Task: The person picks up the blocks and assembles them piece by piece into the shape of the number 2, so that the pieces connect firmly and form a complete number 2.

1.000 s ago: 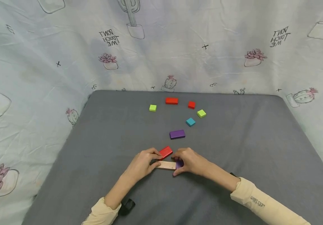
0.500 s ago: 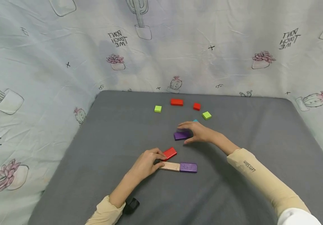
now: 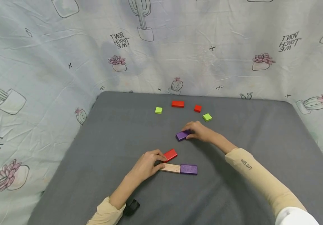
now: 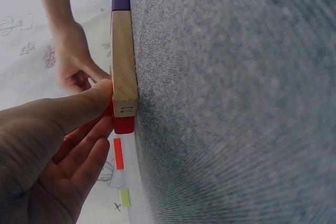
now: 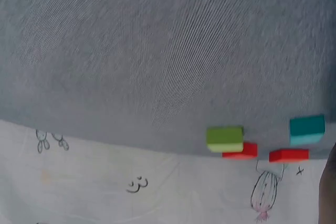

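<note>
My right hand [image 3: 200, 131] grips a purple block [image 3: 181, 136] by its right end, beyond the others on the grey cloth. Nearer to me, a plain wooden block [image 3: 171, 168] lies end to end with another purple block [image 3: 189, 169]. A red block [image 3: 171, 154] sits slanted just behind the wooden one. My left hand [image 3: 148, 163] has its thumb on the left end of the wooden block and fingertips at the red block. In the left wrist view, the thumb [image 4: 97, 98] presses the wooden block near its marked end. Only a sliver of the right hand shows in the right wrist view.
Farther back lie a lime green block [image 3: 158, 110], a long red block [image 3: 178, 104], a small red block [image 3: 197, 108] and another lime green block [image 3: 207, 117]. A teal block [image 5: 307, 129] is hidden in the head view. A patterned curtain [image 3: 206, 68] stands behind the table.
My right hand has let go of the purple block beside the wooden one, moved away from me and taken hold of the farther purple block. The left hand stays at the wooden and red blocks.
</note>
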The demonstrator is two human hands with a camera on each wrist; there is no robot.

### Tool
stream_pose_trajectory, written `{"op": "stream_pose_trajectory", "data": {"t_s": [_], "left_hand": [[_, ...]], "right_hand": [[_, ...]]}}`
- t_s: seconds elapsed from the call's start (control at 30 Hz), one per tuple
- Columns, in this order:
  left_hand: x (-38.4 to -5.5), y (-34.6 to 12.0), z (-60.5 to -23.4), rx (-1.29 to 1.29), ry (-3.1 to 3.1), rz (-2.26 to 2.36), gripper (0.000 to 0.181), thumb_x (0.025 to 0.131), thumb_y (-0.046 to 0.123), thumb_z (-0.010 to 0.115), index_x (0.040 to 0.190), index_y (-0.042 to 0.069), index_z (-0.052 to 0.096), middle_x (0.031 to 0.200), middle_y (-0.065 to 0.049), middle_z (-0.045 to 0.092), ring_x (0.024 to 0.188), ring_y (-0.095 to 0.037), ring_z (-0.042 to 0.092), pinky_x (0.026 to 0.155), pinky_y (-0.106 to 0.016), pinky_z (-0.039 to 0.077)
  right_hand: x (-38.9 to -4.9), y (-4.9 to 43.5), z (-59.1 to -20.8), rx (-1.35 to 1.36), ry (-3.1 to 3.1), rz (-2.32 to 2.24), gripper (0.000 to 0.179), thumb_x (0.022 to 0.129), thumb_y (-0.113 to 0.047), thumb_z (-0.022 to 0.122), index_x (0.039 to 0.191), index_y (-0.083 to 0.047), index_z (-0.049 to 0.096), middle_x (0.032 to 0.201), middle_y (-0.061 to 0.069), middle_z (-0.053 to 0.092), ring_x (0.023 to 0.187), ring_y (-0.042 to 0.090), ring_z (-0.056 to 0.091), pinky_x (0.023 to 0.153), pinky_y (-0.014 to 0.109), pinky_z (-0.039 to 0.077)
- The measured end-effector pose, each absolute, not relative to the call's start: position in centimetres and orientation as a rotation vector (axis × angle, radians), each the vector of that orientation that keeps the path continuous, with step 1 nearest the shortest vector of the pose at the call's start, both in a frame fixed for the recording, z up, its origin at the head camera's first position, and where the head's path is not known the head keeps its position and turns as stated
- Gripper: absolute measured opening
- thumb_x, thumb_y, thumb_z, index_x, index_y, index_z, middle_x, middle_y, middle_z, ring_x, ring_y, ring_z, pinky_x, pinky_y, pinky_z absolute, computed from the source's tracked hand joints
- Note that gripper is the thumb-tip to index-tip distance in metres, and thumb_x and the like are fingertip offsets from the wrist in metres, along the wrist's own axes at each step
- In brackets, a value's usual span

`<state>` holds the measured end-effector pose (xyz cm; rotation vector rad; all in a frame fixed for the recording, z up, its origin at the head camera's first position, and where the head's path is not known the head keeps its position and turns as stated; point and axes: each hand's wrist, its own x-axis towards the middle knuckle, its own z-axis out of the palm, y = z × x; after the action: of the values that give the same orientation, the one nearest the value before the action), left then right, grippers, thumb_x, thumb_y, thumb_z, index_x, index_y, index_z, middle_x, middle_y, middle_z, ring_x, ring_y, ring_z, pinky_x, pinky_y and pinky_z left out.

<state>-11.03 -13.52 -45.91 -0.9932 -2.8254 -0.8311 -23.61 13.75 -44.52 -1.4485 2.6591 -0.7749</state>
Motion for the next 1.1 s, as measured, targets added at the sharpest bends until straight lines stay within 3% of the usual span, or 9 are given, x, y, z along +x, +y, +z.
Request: {"op": "stream_pose_trajectory", "data": {"t_s": [0.8, 1.1], "left_hand": [[-11.1, -13.6, -46.1, -1.004, -2.781, -0.838, 0.02, 0.076, 0.012, 0.082, 0.095, 0.007, 0.076, 0.094, 0.002, 0.066, 0.089, -0.014, 0.065, 0.078, -0.03, 0.054], [-11.1, -13.6, -46.2, -0.999, -2.782, -0.862, 0.02, 0.076, 0.012, 0.081, 0.095, 0.007, 0.076, 0.094, -0.001, 0.066, 0.089, -0.015, 0.066, 0.078, -0.031, 0.054]], "right_hand": [[-18.9, 14.0, -39.9, -1.481, 2.578, -0.882, 0.036, 0.077, -0.002, 0.077, 0.112, -0.004, 0.069, 0.11, 0.005, 0.067, 0.105, 0.021, 0.06, 0.087, 0.036, 0.049], [-18.2, 14.5, -41.4, -1.551, 2.507, -0.864, 0.034, 0.079, 0.002, 0.075, 0.112, 0.0, 0.068, 0.11, 0.007, 0.067, 0.106, 0.023, 0.059, 0.087, 0.037, 0.05]]}}
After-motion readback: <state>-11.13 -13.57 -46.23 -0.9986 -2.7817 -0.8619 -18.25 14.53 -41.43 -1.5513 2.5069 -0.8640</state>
